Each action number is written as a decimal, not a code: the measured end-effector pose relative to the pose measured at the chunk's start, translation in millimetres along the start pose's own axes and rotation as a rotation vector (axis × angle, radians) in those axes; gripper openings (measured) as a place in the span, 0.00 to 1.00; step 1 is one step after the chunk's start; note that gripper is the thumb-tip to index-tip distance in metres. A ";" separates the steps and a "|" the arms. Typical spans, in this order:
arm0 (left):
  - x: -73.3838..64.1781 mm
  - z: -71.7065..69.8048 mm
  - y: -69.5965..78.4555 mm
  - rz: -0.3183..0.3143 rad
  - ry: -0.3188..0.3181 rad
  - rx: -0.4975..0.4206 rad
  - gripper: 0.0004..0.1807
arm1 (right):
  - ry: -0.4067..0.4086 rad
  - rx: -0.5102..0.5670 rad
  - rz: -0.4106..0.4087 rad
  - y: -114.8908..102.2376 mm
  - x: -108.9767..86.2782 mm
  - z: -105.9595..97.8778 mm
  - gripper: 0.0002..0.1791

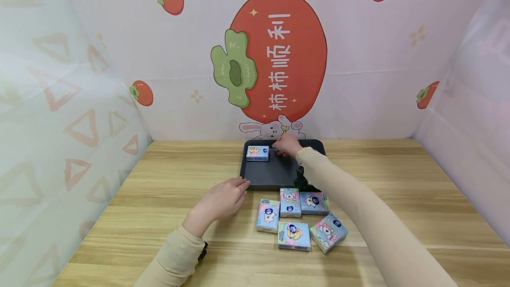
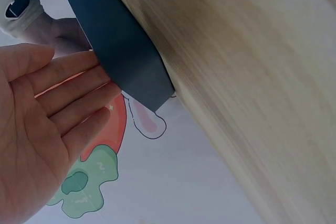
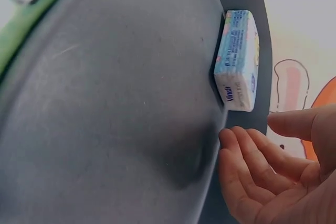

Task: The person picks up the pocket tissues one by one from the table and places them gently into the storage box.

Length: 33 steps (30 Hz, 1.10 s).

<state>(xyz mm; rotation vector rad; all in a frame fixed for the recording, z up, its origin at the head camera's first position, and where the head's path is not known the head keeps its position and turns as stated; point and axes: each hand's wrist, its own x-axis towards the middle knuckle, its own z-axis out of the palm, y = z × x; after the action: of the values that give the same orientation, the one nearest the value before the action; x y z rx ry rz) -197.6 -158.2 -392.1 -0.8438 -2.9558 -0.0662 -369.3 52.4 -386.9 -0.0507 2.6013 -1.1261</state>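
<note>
A dark shallow tray (image 1: pixel 263 176) stands at the back of the table against the wall. One Vinda tissue packet (image 1: pixel 257 153) lies in its back left corner; the right wrist view shows this packet (image 3: pixel 239 61) against the tray's side. My right hand (image 1: pixel 287 146) is over the far part of the tray, to the right of the packet. Its fingers (image 3: pixel 252 166) are loosely bent, the thumb apart, with nothing between them. My left hand (image 1: pixel 223 199) lies palm down, its fairly straight fingers at the tray's front left corner. In the left wrist view these fingertips (image 2: pixel 113 90) meet the tray's wall.
Several tissue packets lie on the wooden table (image 1: pixel 191 163) in front of the tray: one upright-facing packet (image 1: pixel 290 202) at its front edge, a sideways packet (image 1: pixel 314 202) beside it, and others nearer, including a tilted packet (image 1: pixel 328 232). A patterned cloth wall (image 1: pixel 350 114) closes off the back.
</note>
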 end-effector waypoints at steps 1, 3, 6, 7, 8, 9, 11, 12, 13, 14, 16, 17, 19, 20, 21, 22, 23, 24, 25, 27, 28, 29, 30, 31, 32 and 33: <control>0.3 0.1 0.1 0.000 -0.002 0.003 0.20 | 0.000 -0.015 -0.009 0.0 -2.0 -1.7 0.15; 0.6 0.0 0.4 -0.001 -0.006 0.005 0.20 | 0.003 -0.041 -0.029 0.3 -5.4 -4.4 0.15; 0.9 -0.1 0.6 0.000 -0.009 0.005 0.20 | 0.006 -0.069 -0.059 0.8 -10.0 -8.1 0.15; 0.9 -0.3 0.7 0.001 -0.010 0.003 0.20 | 0.006 -0.072 -0.067 0.8 -11.3 -9.3 0.15; 1.0 -0.4 0.7 0.002 -0.011 0.001 0.20 | 0.004 -0.076 -0.075 0.7 -12.7 -10.3 0.15; 1.4 -0.2 0.6 0.003 -0.011 0.000 0.20 | 0.002 -0.081 -0.083 0.7 -14.1 -11.3 0.15; 1.9 -0.3 0.3 0.002 -0.011 -0.003 0.20 | -0.003 -0.091 -0.097 0.5 -16.3 -13.4 0.15; 2.4 -0.3 0.2 0.003 -0.009 -0.004 0.20 | -0.004 -0.096 -0.104 0.4 -17.3 -14.2 0.14; 2.9 -0.3 0.0 0.003 -0.008 -0.003 0.20 | -0.005 -0.102 -0.113 0.4 -18.0 -15.1 0.14; 3.4 -0.2 -0.2 0.003 -0.006 -0.001 0.20 | -0.002 -0.108 -0.121 0.5 -18.8 -16.0 0.14; 4.1 -0.3 -0.4 0.001 -0.005 0.003 0.20 | 0.000 -0.114 -0.135 0.4 -20.4 -17.7 0.14; 4.4 -0.3 -0.4 0.002 -0.003 0.005 0.20 | 0.000 -0.115 -0.141 0.6 -21.1 -18.3 0.14; 4.6 0.2 -0.6 0.005 0.000 0.011 0.20 | -0.004 -0.109 -0.149 1.1 -22.6 -19.7 0.13; 4.6 0.4 -0.7 0.007 0.001 0.012 0.20 | -0.008 -0.104 -0.152 1.1 -23.5 -20.4 0.13; 4.5 0.9 -0.9 0.007 0.002 0.012 0.20 | -0.013 -0.104 -0.154 1.3 -24.5 -21.2 0.13; 4.3 1.0 -1.0 0.007 0.003 0.009 0.20 | -0.019 -0.102 -0.157 1.2 -25.5 -21.8 0.13; 4.1 1.2 -1.1 0.007 0.004 0.007 0.20 | -0.026 -0.099 -0.157 1.1 -26.6 -22.5 0.13; 4.0 1.1 -1.2 0.006 0.004 0.005 0.20 | -0.031 -0.100 -0.158 0.7 -28.1 -23.4 0.13; 3.9 1.1 -1.2 0.004 0.006 0.001 0.20 | -0.035 -0.103 -0.160 0.2 -29.6 -24.1 0.13; 3.7 1.1 -1.2 -0.001 0.004 -0.003 0.20 | -0.042 -0.113 -0.164 -1.0 -33.4 -25.6 0.14; 3.6 0.7 -1.0 -0.002 0.003 -0.004 0.20 | -0.046 -0.115 -0.166 -1.7 -35.5 -26.4 0.14; 3.5 0.8 -0.9 -0.002 0.003 -0.003 0.20 | -0.050 -0.118 -0.166 -2.1 -37.8 -27.4 0.14; 3.6 0.9 -0.9 -0.003 0.002 -0.004 0.20 | -0.052 -0.123 -0.168 -2.5 -40.0 -28.3 0.14; 3.6 1.1 -0.9 -0.002 0.001 -0.003 0.20 | -0.057 -0.123 -0.170 -3.0 -42.5 -29.5 0.13; 3.7 1.2 -0.8 -0.003 0.000 -0.001 0.20 | -0.060 -0.126 -0.173 -3.3 -45.1 -30.8 0.13; 3.7 1.4 -0.8 -0.004 -0.001 0.000 0.20 | -0.064 -0.127 -0.175 -3.9 -47.7 -32.1 0.13</control>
<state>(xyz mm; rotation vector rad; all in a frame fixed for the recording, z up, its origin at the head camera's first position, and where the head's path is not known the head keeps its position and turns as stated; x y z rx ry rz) -201.2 -156.8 -393.2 -0.8382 -2.9581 -0.0662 -333.6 79.7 -350.9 -0.3418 2.6487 -0.9952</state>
